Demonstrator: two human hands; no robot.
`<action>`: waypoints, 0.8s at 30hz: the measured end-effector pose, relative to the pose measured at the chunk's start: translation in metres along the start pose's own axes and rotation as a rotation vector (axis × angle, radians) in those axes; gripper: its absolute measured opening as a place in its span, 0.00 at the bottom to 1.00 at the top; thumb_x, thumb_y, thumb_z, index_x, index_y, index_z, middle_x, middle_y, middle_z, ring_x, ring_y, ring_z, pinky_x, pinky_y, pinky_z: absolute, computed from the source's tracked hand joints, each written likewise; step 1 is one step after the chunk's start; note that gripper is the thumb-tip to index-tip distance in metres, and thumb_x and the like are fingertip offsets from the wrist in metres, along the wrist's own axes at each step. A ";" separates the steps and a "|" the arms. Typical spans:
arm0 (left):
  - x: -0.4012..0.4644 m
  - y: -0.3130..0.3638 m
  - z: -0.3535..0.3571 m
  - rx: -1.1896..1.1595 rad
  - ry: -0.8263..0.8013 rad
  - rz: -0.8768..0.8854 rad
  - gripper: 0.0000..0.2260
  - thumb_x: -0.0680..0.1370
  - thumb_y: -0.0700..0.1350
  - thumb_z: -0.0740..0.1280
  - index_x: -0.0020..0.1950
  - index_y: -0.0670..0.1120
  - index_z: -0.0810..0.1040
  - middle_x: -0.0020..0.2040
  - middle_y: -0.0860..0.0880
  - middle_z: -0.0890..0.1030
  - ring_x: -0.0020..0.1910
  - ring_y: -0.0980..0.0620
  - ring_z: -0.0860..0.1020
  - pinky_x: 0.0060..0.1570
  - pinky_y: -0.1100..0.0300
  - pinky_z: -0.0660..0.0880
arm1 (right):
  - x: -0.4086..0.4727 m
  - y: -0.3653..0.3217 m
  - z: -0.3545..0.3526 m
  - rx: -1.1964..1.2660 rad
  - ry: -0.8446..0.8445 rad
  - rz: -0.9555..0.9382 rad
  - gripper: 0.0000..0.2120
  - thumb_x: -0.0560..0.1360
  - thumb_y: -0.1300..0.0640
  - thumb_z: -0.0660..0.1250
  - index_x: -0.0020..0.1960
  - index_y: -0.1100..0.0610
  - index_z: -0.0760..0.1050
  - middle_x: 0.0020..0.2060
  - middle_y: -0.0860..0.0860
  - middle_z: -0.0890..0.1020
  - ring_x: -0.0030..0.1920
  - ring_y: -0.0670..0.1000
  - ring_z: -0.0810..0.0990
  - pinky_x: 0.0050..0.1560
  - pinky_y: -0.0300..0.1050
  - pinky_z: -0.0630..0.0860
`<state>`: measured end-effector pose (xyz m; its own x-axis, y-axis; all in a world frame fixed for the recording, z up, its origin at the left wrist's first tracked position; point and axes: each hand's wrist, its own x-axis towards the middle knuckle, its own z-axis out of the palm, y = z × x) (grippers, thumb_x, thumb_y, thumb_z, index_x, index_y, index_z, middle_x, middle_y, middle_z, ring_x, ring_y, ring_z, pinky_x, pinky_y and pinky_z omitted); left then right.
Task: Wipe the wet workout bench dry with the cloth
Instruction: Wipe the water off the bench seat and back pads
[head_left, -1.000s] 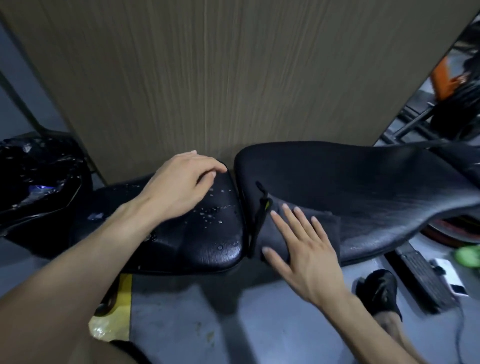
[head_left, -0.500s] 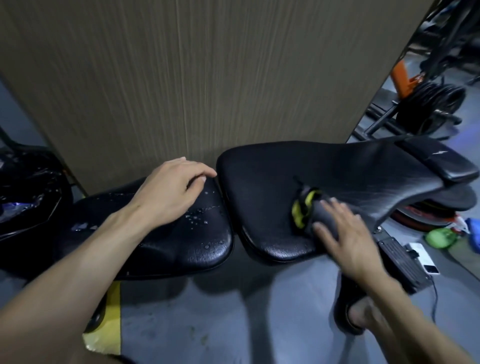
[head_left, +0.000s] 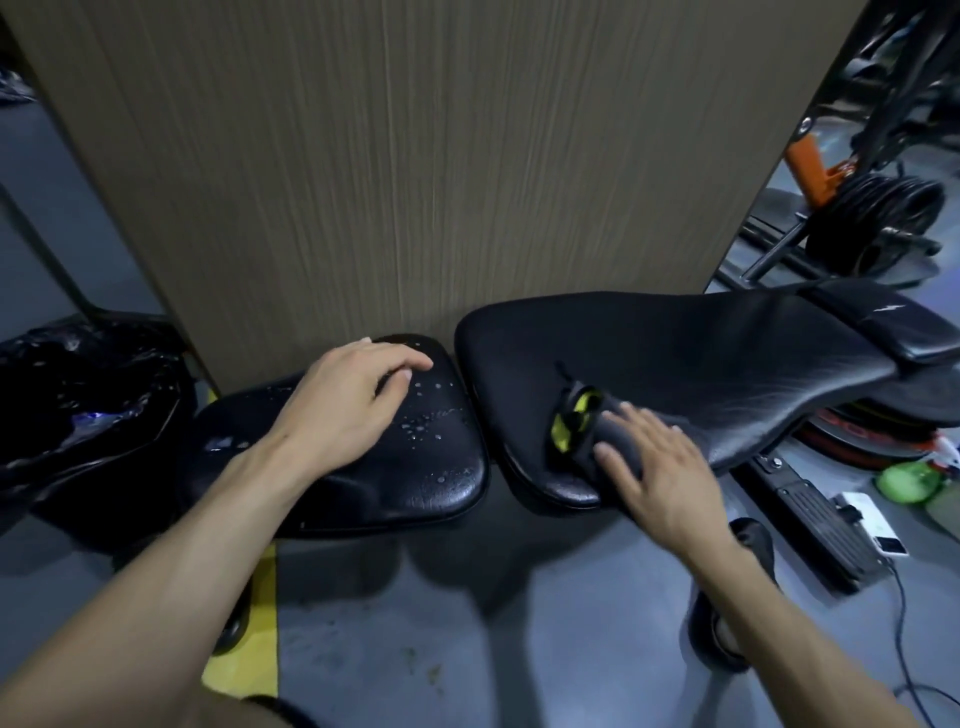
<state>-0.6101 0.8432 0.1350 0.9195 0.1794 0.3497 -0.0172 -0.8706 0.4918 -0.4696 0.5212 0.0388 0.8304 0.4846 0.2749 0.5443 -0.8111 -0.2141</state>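
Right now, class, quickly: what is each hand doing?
Left hand: open, fingers loosely bent, resting on the wet black padded seat.
Right hand: open, pressing the dark cloth with yellow trim flat.

My left hand (head_left: 345, 402) rests on the bench's seat pad (head_left: 363, 462), fingers bent at its far edge, beside a scatter of water drops (head_left: 426, 415). A narrow gap parts that pad from the long back pad (head_left: 701, 374), which rises away to the right. My right hand (head_left: 657, 470) presses the dark cloth (head_left: 597, 436) flat onto the back pad's near corner; a yellow patch of the cloth shows at its bunched left end. The bench stands on a grey floor (head_left: 467, 649) with a yellow stripe (head_left: 249, 639) under the seat.
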 end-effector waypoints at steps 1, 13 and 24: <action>-0.006 -0.002 -0.003 0.009 0.005 -0.002 0.13 0.82 0.42 0.62 0.61 0.53 0.82 0.59 0.58 0.83 0.60 0.57 0.78 0.76 0.57 0.59 | 0.006 0.005 -0.002 0.022 -0.002 0.072 0.31 0.80 0.34 0.51 0.73 0.52 0.71 0.73 0.51 0.72 0.75 0.52 0.66 0.75 0.53 0.60; -0.060 -0.043 -0.047 0.077 0.046 -0.067 0.12 0.81 0.41 0.63 0.60 0.52 0.82 0.58 0.56 0.83 0.59 0.55 0.80 0.74 0.57 0.62 | 0.002 -0.124 0.028 0.157 0.064 0.196 0.38 0.78 0.36 0.47 0.73 0.63 0.70 0.70 0.60 0.75 0.72 0.59 0.70 0.74 0.53 0.61; -0.066 -0.056 -0.068 0.035 0.099 -0.077 0.13 0.81 0.42 0.62 0.60 0.52 0.82 0.58 0.56 0.84 0.60 0.52 0.80 0.74 0.52 0.64 | -0.060 -0.172 0.035 0.235 -0.055 -0.024 0.38 0.78 0.30 0.40 0.78 0.50 0.63 0.77 0.43 0.62 0.78 0.44 0.58 0.74 0.36 0.51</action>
<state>-0.6963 0.9111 0.1386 0.8743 0.2895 0.3897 0.0676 -0.8675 0.4928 -0.6089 0.6436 0.0261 0.8185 0.5251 0.2329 0.5716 -0.7038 -0.4219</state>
